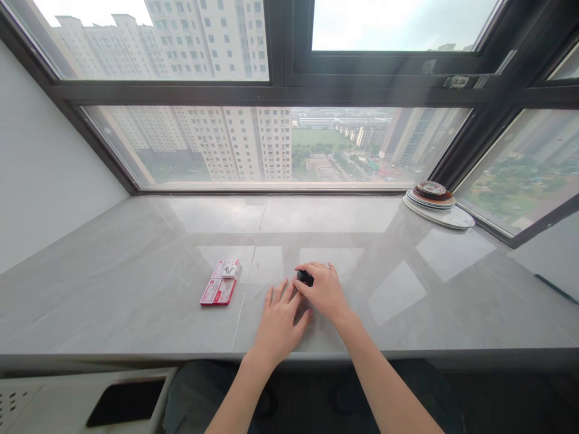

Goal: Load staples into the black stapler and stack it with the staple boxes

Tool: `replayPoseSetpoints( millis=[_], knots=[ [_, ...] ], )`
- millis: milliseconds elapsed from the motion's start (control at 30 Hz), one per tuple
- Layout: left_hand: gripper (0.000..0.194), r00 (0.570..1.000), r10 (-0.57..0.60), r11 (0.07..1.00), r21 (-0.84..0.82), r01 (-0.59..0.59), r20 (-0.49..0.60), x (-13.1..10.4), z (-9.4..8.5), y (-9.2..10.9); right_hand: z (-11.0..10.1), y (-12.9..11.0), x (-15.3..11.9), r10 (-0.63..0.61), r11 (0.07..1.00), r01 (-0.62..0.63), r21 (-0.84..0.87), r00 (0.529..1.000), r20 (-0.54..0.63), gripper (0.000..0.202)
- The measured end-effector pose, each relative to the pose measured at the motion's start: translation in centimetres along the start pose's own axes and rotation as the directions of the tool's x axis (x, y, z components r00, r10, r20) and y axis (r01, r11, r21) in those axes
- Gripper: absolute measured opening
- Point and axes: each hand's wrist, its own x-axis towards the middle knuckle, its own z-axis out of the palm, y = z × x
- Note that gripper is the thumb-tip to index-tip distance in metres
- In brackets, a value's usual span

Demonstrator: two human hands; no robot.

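My right hand (pixel 323 288) pinches a small black object (pixel 305 277) between thumb and fingers, just above the grey marble-look counter. What kind of object it is cannot be made out, since the fingers cover part of it. Flat on the counter beside it lies my left hand (pixel 281 322), fingers spread, with its fingertips close to the black object and the right thumb. Left of both hands, some small red and white boxes (pixel 219 283) lie together, with a smaller white box (pixel 230 269) on top at their far right corner.
A stack of round plates or mats (pixel 434 205) stands in the far right corner by the window. Dark window frames (pixel 271 93) rise along the counter's back edge. Below the front edge at left is a white panel (pixel 58 401) with a black rectangle.
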Motion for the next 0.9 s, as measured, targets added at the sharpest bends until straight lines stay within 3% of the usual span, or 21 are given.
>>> replayPoseSetpoints(
  millis=[133,233,367,433,500,633,700,833,900],
  knots=[
    [0.052,0.999,-0.021,0.999,0.050,0.020,0.031,0.5,0.1,-0.7,1.0,-1.3,0.9,0.091,0.993,-0.081,0.088,0.989,-0.115,0.025],
    [0.049,0.998,-0.058,0.995,0.079,0.058,-0.002,0.8,-0.1,-1.5,0.4,-1.1,1.9,0.236,0.908,-0.164,0.386,0.960,-0.149,0.031],
    [0.049,0.995,-0.099,0.990,0.095,0.102,-0.029,0.6,-0.1,-2.4,-0.8,1.7,2.2,0.432,0.532,-0.138,0.835,0.893,-0.127,0.044],
    [0.049,0.993,-0.111,0.989,0.096,0.113,-0.032,0.4,0.2,-2.6,-1.1,3.6,1.6,0.482,0.366,-0.153,0.918,0.875,-0.046,0.047],
    [0.049,0.992,-0.121,0.988,0.087,0.125,-0.040,0.2,0.5,-2.5,-1.3,5.2,0.7,0.498,0.287,-0.210,0.934,0.866,0.042,0.050],
    [0.046,0.987,-0.136,0.989,0.055,0.141,-0.085,0.0,-0.1,-2.7,-1.7,6.9,-1.4,0.500,0.206,-0.237,0.949,0.860,0.106,0.050],
    [0.048,0.964,-0.198,0.973,0.079,0.215,-0.177,-0.5,-1.0,-3.6,-2.1,7.0,-2.9,0.497,0.211,-0.222,0.952,0.863,0.091,0.049],
    [0.055,0.814,-0.429,0.839,0.160,0.520,-0.392,-2.9,-2.9,-6.4,-3.0,6.5,-6.6,0.498,0.292,-0.237,0.927,0.865,0.064,0.047],
    [0.053,0.790,-0.468,0.800,0.191,0.569,-0.396,-4.5,-3.4,-7.3,-3.3,6.0,-8.1,0.509,0.321,-0.286,0.903,0.856,0.090,0.045]
  ],
)
